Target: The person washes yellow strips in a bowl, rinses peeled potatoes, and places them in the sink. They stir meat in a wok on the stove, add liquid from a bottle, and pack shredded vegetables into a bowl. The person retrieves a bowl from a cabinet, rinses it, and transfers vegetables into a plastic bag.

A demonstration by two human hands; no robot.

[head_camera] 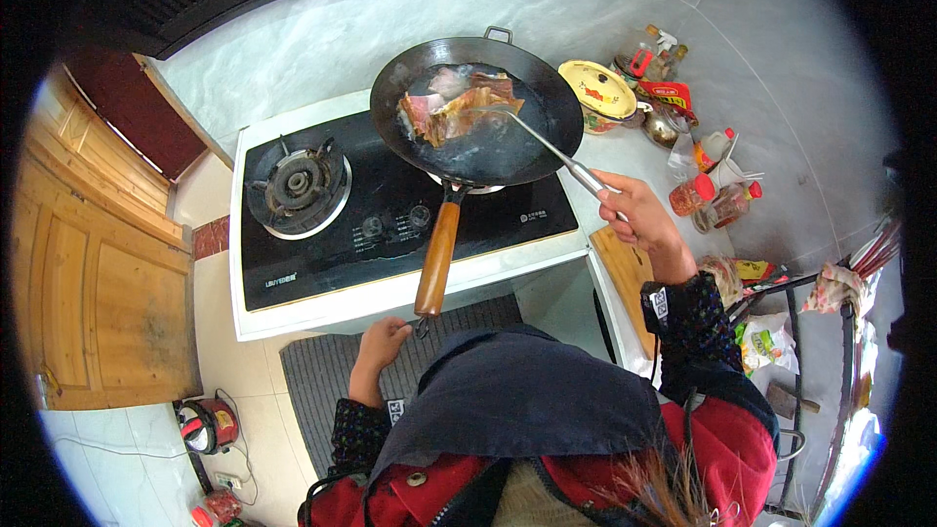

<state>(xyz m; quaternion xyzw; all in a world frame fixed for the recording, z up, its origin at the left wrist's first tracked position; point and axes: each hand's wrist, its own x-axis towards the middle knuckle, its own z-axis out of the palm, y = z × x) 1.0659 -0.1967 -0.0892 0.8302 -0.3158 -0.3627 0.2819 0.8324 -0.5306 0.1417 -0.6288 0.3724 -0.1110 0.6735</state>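
A black wok point(542, 139) sits on the right burner of a black glass gas hob point(351, 168). Several pieces of meat point(461, 106), pink and brown, lie in the liquid at its bottom. My right hand point(635, 214) grips the metal handle of a spatula point(567, 159), whose blade reaches in among the meat. The wok's wooden handle point(438, 256) points towards me and ends in a small metal hanging loop. Just left of that end is my left hand point(384, 342), holding nothing that I can see; its fingers are loosely curled, apart from the handle.
The bare left burner point(299, 181) is beside the wok. Right of the hob stand a yellow lidded enamel pot point(596, 91), a red-lidded jar point(692, 194) and several bottles. A wooden cutting board point(624, 285) lies by my right forearm. A rice cooker point(210, 424) stands low at left.
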